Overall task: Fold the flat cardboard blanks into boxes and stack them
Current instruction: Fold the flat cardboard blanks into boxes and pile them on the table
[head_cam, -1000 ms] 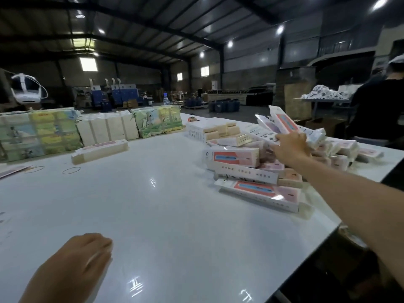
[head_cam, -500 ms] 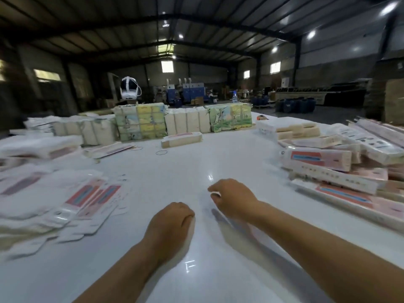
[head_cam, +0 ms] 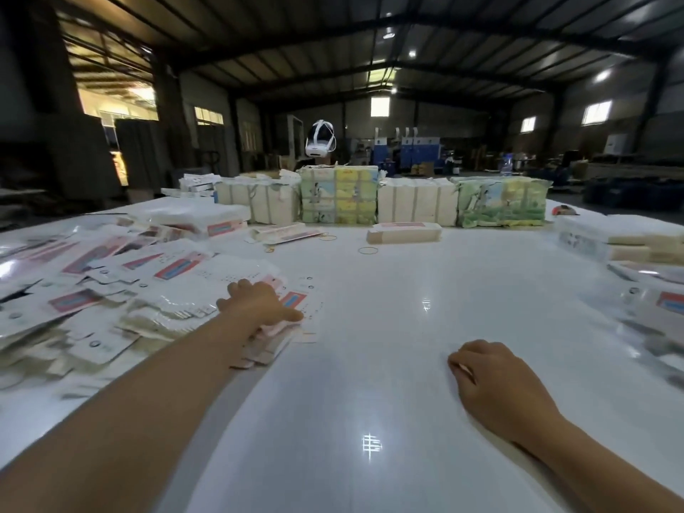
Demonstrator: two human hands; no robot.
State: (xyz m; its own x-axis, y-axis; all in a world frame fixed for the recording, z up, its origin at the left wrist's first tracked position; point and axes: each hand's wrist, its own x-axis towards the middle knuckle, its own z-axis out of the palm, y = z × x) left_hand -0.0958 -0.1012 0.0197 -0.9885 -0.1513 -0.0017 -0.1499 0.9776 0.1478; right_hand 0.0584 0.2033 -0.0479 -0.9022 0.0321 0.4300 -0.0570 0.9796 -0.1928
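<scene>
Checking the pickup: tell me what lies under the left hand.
The left hand rests on the pile of flat white cardboard blanks with red-and-blue print, on the glossy white table. The hand hides the blank directly beneath.

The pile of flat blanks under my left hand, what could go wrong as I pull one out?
1. The left hand rests on an overlapping, slumped pile of blanks; several may drag out together.
2. Blanks at the pile's near edge already splay loosely and could slide across the glossy table.
3. The right hand is off the pile, so nothing steadies it.
</scene>
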